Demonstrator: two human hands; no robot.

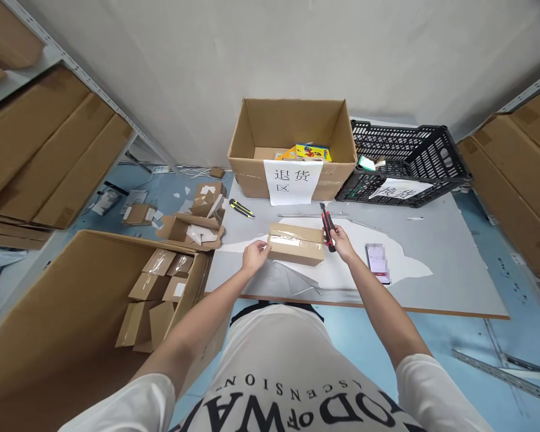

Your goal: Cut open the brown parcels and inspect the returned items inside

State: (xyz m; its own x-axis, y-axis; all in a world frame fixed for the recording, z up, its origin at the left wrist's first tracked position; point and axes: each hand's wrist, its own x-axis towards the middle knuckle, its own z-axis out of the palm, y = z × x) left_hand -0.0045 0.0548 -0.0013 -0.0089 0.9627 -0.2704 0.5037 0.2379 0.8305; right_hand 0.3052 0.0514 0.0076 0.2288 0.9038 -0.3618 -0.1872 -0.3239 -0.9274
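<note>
Seen from above, a person in a white shirt [297,354] with dark lettering stands at the near edge of a grey bench [459,264], both bare arms reaching forward. On the near left is a big open carton [63,312], with several small taped boxes [150,285] inside against its far right part. On the bench, in front of the person, a crumpled grey plastic sheet [292,278] lies close to the near edge. Just beyond it, near the middle, a closed brown box [296,245] with shiny tape along its top lies lengthwise from left to right. The left hand [254,257] has its fingertips on the left end of this box; whether the grip pinches it, I cannot tell. The right hand [342,245], just beside the box's right end, has its grip closed around a red and black box cutter [327,228]. A phone [378,263] with a lit screen lies right of that hand, on white paper [405,258]. Farther left are a yellow and black cutter [242,209] and an opened box [193,231] with its flaps spread. At the far side stands a large open box [249,180] bearing a paper sign [293,183], with a bright yellow package [314,152] inside; to its right is a black plastic crate [452,174]. Behind rises a pale wall [184,72].
</note>
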